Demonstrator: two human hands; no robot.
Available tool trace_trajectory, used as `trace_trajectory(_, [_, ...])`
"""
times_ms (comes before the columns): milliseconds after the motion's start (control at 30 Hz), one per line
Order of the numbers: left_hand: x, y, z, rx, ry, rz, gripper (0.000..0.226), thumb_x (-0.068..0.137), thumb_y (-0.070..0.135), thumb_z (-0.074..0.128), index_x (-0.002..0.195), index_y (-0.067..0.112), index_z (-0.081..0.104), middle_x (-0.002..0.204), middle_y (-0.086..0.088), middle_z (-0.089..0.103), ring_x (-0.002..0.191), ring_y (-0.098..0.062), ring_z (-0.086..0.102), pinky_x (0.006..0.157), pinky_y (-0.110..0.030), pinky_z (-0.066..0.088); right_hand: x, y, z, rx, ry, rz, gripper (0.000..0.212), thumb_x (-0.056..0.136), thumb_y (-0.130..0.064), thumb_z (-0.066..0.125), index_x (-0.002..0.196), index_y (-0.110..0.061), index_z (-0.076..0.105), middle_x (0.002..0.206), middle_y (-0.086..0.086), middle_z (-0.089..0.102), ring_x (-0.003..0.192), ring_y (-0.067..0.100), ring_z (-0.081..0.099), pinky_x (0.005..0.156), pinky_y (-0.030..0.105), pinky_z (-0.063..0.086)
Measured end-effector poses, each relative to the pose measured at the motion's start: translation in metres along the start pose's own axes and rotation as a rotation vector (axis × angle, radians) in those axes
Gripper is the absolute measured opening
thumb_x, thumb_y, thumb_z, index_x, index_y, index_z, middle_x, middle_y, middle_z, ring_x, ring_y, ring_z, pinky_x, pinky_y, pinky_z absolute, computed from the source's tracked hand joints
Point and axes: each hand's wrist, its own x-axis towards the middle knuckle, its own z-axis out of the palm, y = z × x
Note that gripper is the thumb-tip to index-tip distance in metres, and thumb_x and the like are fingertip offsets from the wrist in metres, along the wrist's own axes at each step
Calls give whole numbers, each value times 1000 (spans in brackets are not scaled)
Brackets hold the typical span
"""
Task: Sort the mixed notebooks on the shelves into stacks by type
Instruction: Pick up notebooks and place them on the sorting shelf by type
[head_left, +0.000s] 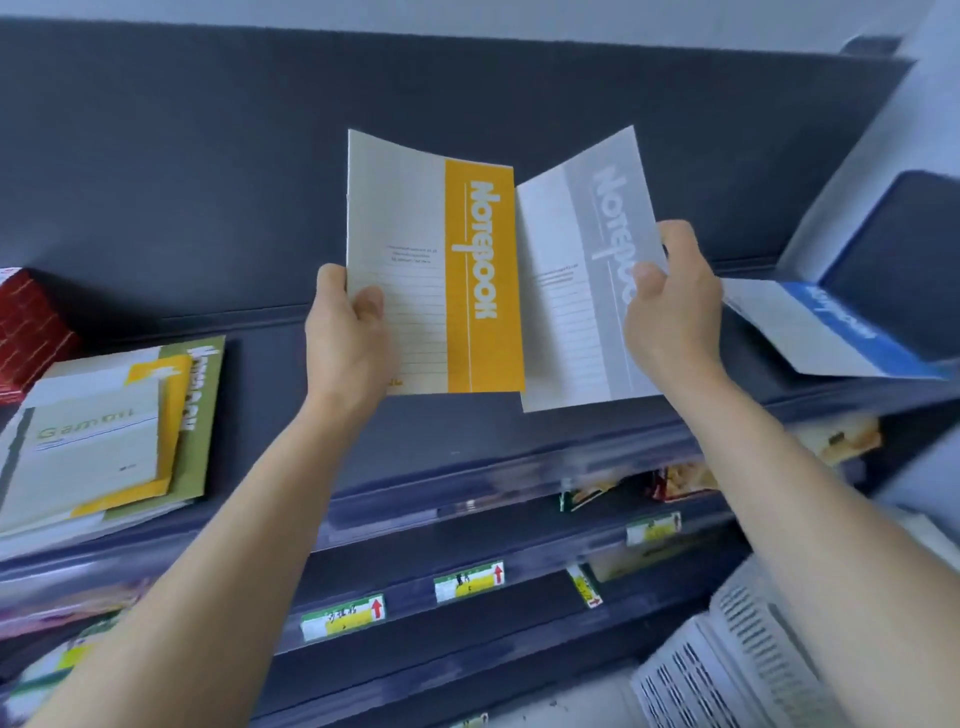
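Note:
My left hand (347, 332) grips the lower left edge of a yellow-banded notebook (436, 270), held upright above the dark top shelf (270, 353). Beside it my right hand (670, 306) pinches the right edge of a grey-banded notebook (576, 291), thumb on its cover. The two covers meet side by side in front of the shelf's back panel. A blue-banded notebook (826, 327) lies on the shelf at the right. At the left lies a mixed stack of notebooks (104, 436), a pale "Gambol" one on top of yellow and green ones.
A red brick-patterned box (26, 332) sits at the far left behind the stack. Lower shelves carry price tags (343, 616) and packaged goods (680, 480). White plastic baskets (737, 654) stand at the lower right. A dark divider (893, 260) rises at the shelf's right end.

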Motion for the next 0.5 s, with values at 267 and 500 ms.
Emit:
trace_trajectory(267, [-34,52,89,-205,-364,173,7,99,10,33,92,9,35,69,11,40,59,-7,35,46,-13,35,-47,36,-119,-228,345,158,22,94,-1,33,108,-11,47,88,1,54,77,20,47,57,28,27])
trace_trajectory(500, [-106,97,143,-368,-685,275,7,100,12,39,95,8,40,75,13,45,65,-2,41,56,-9,34,-131,55,-214,-422,602,281,17,92,3,33,96,-12,41,66,-12,37,56,6,36,51,20,28])
